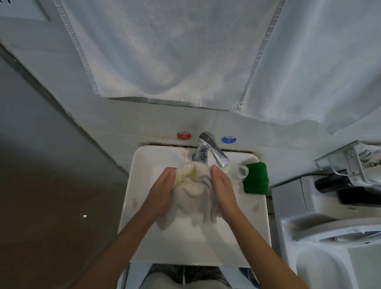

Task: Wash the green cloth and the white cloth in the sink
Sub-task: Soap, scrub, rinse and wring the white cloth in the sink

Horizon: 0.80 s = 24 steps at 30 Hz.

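The left hand [163, 190] and the right hand [223, 189] press the white cloth [193, 193] between them, one palm on each side, fingers mostly straight and pointing toward the tap. The cloth is bunched into a wet lump held over the basin of the white sink [138, 239], its loose ends hanging down toward the bowl, with a yellowish patch near the left fingertips. Just beyond it stands the chrome faucet [211, 150]; whether water is running cannot be told. The green cloth [256, 179] lies folded on the sink's right rim, beside a small clear cup [242, 171], touched by neither hand. Judging from this, the white cloth is mid-wash, and the green one either waits its turn or is already done; the view does not settle which. A large white towel [167, 46] hangs above.
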Motion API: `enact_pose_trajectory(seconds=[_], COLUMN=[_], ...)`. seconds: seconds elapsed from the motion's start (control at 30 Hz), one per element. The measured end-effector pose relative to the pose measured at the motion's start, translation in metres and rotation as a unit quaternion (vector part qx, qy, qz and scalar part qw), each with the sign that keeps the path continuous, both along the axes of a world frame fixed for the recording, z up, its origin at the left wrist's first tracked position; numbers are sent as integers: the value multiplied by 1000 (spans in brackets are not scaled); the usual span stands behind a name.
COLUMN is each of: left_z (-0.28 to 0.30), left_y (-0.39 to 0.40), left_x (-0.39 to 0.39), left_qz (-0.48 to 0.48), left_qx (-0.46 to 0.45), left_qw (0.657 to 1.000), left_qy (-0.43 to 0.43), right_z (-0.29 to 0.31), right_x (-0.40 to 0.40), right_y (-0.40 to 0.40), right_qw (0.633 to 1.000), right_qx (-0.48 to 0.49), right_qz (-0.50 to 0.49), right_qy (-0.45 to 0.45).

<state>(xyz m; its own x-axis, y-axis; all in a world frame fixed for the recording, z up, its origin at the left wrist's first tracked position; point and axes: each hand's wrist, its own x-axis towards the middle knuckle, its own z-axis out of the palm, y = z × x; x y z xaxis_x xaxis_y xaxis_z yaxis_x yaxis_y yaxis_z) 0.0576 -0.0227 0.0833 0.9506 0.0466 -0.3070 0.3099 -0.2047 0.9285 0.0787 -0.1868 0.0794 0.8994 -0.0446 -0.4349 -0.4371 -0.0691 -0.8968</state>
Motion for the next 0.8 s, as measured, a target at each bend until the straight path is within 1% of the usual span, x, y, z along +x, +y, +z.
enact_pose_trajectory(seconds=[0.07,0.1,0.17,0.2,0.27,0.33,0.37,0.47,0.5,0.57,0.63,0.73,0.8], left_z=[3,5,11,12,8,3,0,0,3,2,-1,1,4], left_y=[-19,-29,-52,-59,-62,-56,-56,-74,-79,-77,-62,-49,-43], left_x=[-2,-3,-5,-2,14,34,39,26,23,30,46,50,43], left_qz=[65,73,87,116,206,267,270,225,214,214,226,163,164], left_qx=[28,43,42,34,21,-10,-18,21,27,29,8,39,29], left_qw=[997,995,993,990,976,963,962,974,976,976,974,986,986], left_qy=[-31,-51,-75,-78,-66,-34,-27,-15,-14,-7,5,7,18], right_z=[0,1,4,5,4,3,1,-8,-9,-9,-3,4,5], right_x=[3,6,12,13,9,1,0,16,23,26,13,4,11], right_y=[19,27,41,46,54,58,59,52,49,51,54,49,43], right_qw=[998,996,993,992,992,994,994,991,989,987,990,998,997], right_qx=[-11,-22,-22,-5,17,5,3,-18,-15,27,36,28,15], right_qz=[-55,-75,-110,-122,-123,-105,-108,-133,-144,-159,-128,-62,-75], right_qy=[-21,-31,-40,-40,-37,-17,-6,8,7,22,34,8,-7])
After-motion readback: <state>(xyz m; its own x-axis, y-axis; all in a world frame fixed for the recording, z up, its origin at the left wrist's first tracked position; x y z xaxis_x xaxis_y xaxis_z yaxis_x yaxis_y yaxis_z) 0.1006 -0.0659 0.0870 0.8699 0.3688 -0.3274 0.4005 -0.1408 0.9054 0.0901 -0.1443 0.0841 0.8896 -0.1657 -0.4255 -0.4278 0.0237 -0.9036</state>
